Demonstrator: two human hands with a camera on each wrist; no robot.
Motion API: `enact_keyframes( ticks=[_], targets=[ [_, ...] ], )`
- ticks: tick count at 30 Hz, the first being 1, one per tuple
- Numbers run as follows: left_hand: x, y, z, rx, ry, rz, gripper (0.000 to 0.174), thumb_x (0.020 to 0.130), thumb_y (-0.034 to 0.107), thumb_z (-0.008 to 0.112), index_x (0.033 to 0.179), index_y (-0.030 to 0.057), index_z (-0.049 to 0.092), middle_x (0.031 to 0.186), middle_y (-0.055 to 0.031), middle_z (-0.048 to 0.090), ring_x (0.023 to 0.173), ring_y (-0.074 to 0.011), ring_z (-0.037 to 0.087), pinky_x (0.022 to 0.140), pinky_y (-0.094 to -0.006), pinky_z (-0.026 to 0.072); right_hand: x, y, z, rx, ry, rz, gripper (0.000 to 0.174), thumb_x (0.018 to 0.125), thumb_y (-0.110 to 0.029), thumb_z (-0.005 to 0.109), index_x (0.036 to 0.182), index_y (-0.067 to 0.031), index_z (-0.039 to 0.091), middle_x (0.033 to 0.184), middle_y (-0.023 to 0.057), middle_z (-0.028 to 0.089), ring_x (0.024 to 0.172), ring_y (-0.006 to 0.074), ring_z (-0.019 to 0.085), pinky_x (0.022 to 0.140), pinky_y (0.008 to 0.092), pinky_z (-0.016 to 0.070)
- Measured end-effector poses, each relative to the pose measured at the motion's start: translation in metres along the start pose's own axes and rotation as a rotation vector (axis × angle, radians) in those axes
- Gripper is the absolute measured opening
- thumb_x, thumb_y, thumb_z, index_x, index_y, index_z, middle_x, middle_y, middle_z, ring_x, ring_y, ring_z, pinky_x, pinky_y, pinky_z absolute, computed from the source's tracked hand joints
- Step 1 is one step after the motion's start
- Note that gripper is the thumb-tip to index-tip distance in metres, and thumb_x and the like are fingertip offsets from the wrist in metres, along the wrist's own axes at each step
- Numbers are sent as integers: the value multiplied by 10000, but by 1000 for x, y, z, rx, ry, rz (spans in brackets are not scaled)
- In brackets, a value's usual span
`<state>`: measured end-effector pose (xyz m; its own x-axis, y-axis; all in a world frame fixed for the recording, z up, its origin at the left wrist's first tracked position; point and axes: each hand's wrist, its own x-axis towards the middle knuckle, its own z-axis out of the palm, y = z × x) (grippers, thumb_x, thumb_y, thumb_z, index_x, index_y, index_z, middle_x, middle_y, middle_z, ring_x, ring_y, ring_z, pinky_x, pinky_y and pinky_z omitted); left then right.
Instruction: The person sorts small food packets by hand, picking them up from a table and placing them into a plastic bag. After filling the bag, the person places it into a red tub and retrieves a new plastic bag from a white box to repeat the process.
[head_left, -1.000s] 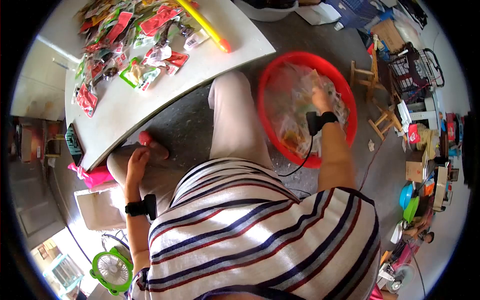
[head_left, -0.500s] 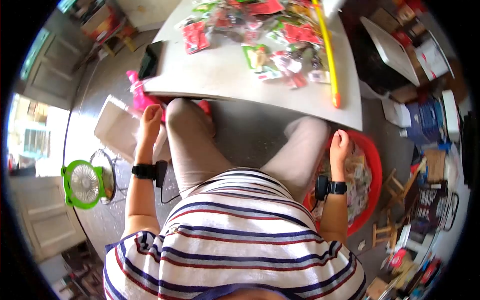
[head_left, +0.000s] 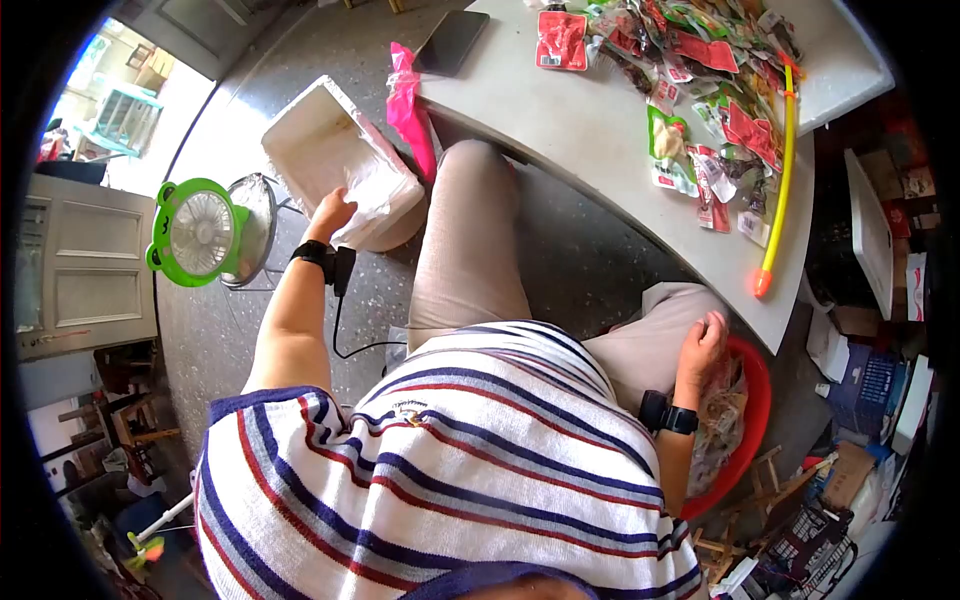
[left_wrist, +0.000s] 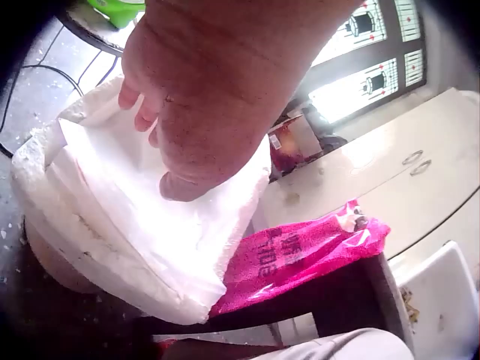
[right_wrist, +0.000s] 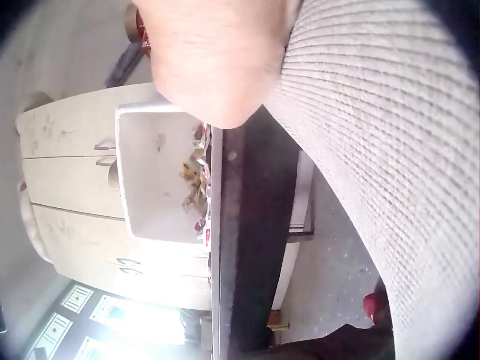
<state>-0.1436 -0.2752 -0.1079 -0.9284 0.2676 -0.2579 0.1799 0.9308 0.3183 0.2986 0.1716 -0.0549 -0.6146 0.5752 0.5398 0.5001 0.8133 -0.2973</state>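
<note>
My left hand (head_left: 330,213) reaches over the near side of a white foam box (head_left: 312,135) on the left. From the left wrist view, this hand (left_wrist: 202,97) points down toward the box's white lining (left_wrist: 135,180), fingers relaxed and apart from the thumb; whether they touch the lining is unclear. My right hand (head_left: 703,345) lies loosely curled by the right knee, beside a red tub (head_left: 757,410) of plastic packets, and I see nothing in it. The right wrist view shows part of that hand (right_wrist: 217,60) near the trouser leg, its fingertips hidden.
The white table (head_left: 590,150) carries small food packets (head_left: 700,50), a yellow tube (head_left: 788,170) and a dark phone (head_left: 452,42). A pink bag (head_left: 408,110) hangs at its left edge. The green fan (head_left: 200,232) stands left of the box. Wooden stools are beyond the tub.
My right hand has left the red tub and come up beside the knee. My left hand has moved from near the left knee out over the foam box. The head view has turned left.
</note>
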Motion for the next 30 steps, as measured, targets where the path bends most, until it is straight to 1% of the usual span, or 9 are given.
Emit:
enact_keyframes(
  ticks=[3,4,10,14,16,19,22,25,30],
  targets=[
    [6,-14,21,40,-71,44,447,665,236,504,1044,0,478,1003,-219,508,970,-325,471,840,-352,364,-2,2,3,-3,17,-17,134,708,-43,480,805,49,491,863,182,526,825,340,489,752,400,389],
    [4,-16,25,50,-52,94,356,678,234,490,949,7,533,929,-218,535,910,-330,501,797,-364,389,-2,1,1,-15,6,-14,132,707,-42,479,802,48,493,862,180,526,823,339,489,751,398,389],
    [7,-19,37,76,-16,98,271,722,250,440,797,25,570,821,-205,555,829,-336,526,729,-390,416,1,-2,1,-30,-14,-7,130,703,-44,473,792,45,503,858,172,529,817,330,487,749,390,387],
    [36,-52,63,131,33,152,300,734,276,440,878,42,563,858,-195,558,859,-334,518,753,-377,405,2,-2,1,-36,-12,-11,127,700,-44,474,787,44,505,851,169,533,812,328,490,747,388,389],
    [8,-14,37,63,142,71,327,732,293,454,932,54,553,899,-190,554,882,-331,511,770,-366,398,2,-3,1,-49,-12,-17,124,699,-44,476,783,41,507,846,166,535,811,326,492,744,387,391],
    [12,-12,44,-67,-18,106,376,714,303,484,996,58,524,962,-189,538,918,-324,498,795,-349,387,3,-3,-1,-71,-15,-38,118,697,-47,479,776,35,509,841,162,538,809,324,495,740,387,394],
    [5,0,32,-79,-121,74,403,689,310,506,988,40,523,967,-198,534,924,-319,499,796,-343,388,3,-1,1,-78,-9,-59,112,696,-49,482,771,30,509,841,158,539,808,323,496,737,387,395],
    [4,-5,34,-59,-70,215,337,694,259,477,931,29,542,909,-206,548,881,-330,514,769,-363,396,3,-4,0,-83,-20,-45,109,694,-48,483,771,26,505,843,154,538,809,323,493,738,387,393],
    [12,-10,30,88,-62,189,262,708,212,419,838,26,550,837,-212,549,813,-360,518,716,-398,409,5,-5,-1,-77,-37,-38,112,692,-51,483,774,24,499,847,151,534,813,324,488,742,389,389]
  ],
)
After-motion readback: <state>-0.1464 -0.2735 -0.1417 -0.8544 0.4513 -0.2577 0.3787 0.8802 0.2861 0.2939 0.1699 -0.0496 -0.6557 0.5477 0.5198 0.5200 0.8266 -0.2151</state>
